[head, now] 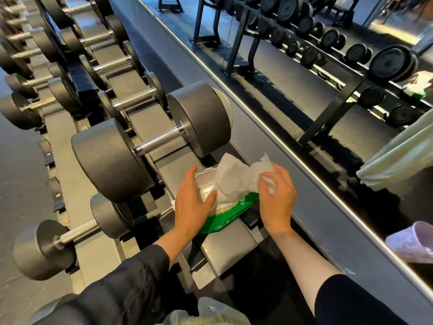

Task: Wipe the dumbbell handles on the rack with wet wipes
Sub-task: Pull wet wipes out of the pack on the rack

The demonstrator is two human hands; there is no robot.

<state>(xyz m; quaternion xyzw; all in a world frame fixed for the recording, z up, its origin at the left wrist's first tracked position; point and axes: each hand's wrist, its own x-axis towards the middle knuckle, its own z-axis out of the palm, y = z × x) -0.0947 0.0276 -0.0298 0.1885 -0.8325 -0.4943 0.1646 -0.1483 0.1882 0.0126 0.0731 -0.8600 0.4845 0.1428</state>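
Note:
A green pack of wet wipes [230, 213] lies on the top shelf of the grey dumbbell rack [225, 247], its white lid [205, 181] flipped up. My left hand [191, 205] presses flat on the pack beside the lid. My right hand [276, 195] pinches a white wet wipe [236, 178] that stretches up out of the pack's opening. Just beyond the pack rests a big black dumbbell with a knurled steel handle [161, 140]. A smaller dumbbell with its handle [78, 231] sits on the lower shelf to the left.
More dumbbells [133, 102] line both shelves toward the far left. A wall mirror [328, 78] runs along the right behind a grey ledge. A crumpled white plastic bag [210, 311] hangs at the bottom edge near my body.

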